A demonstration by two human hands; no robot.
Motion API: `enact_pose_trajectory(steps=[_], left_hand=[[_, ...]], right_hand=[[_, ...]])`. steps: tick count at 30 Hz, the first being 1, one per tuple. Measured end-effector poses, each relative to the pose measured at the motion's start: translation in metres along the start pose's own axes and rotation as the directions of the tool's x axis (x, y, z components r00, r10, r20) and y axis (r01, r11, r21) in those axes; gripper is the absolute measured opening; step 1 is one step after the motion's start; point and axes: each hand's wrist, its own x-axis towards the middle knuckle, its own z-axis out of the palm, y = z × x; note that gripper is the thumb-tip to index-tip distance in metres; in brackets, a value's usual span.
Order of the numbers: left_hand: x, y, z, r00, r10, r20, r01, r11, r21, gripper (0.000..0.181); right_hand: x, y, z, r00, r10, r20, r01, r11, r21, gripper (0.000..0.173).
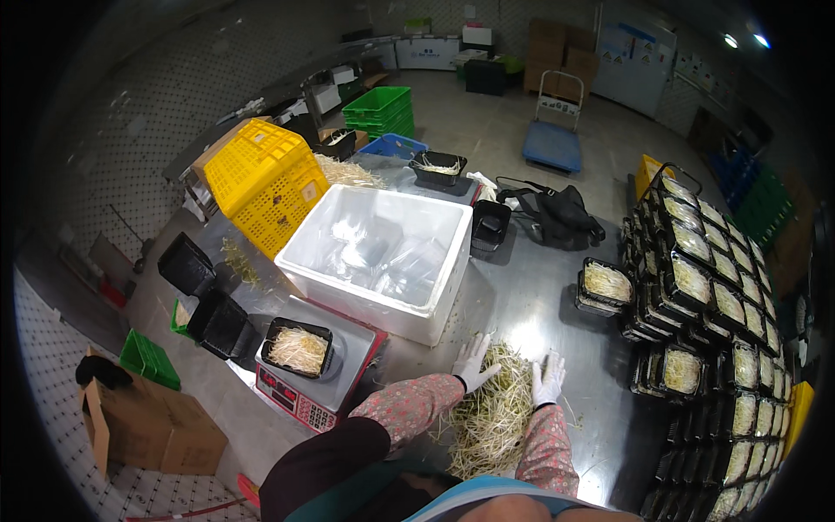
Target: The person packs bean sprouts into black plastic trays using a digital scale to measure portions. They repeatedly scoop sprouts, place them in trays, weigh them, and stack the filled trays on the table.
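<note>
A loose heap of bean sprouts (492, 424) lies on the metal table close to my body. My left hand (475, 365), in a white glove, rests at the heap's upper left edge with its fingers spread. On the right edge is my gloved right hand (548, 380), its fingers pointing away from me and holding nothing. To the left, a black plastic tray of sprouts (299, 349) sits on a digital scale (346, 359). Stacks of black trays filled with sprouts (691, 277) stand at the right, with a short separate stack (605, 284) beside them.
Beyond the heap stands a white foam box (372, 261) holding clear plastic packaging, with a yellow crate (267, 183) leaning behind it. Empty black trays (222, 326) lie left of the scale. A black bag (567, 215) and another black tray (490, 225) occupy the table's far side.
</note>
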Motion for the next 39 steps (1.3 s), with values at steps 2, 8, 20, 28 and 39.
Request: enact_pose_trajectory(steps=[2, 8, 20, 28, 39], left_hand=[[0.018, 0.010, 0.002, 0.999, 0.024, 0.045, -0.026, 0.999, 0.040, 0.078], [-0.030, 0.003, 0.021, 0.932, 0.340, 0.126, -0.312, 0.929, -0.198, 0.066], [-0.119, 0.040, -0.038, 0.897, 0.339, 0.285, -0.386, 0.914, 0.126, 0.123], [-0.122, 0.029, -0.014, 0.831, 0.455, 0.321, -0.492, 0.869, 0.043, 0.090], [-0.156, 0.059, -0.043, 0.837, 0.375, 0.398, -0.513, 0.792, 0.332, 0.122]], right_hand=[[0.016, -0.023, 0.015, 0.984, -0.160, 0.083, 0.154, 0.985, 0.072, 0.059], [-0.036, -0.063, -0.033, 0.897, -0.377, 0.229, 0.304, 0.905, 0.299, 0.045], [-0.172, -0.067, -0.085, 0.994, -0.111, 0.007, 0.111, 0.992, -0.065, 0.088], [-0.171, -0.102, -0.069, 0.967, -0.168, 0.191, 0.194, 0.972, -0.130, 0.082], [-0.217, -0.098, -0.088, 0.973, -0.040, 0.228, 0.105, 0.953, -0.283, 0.124]])
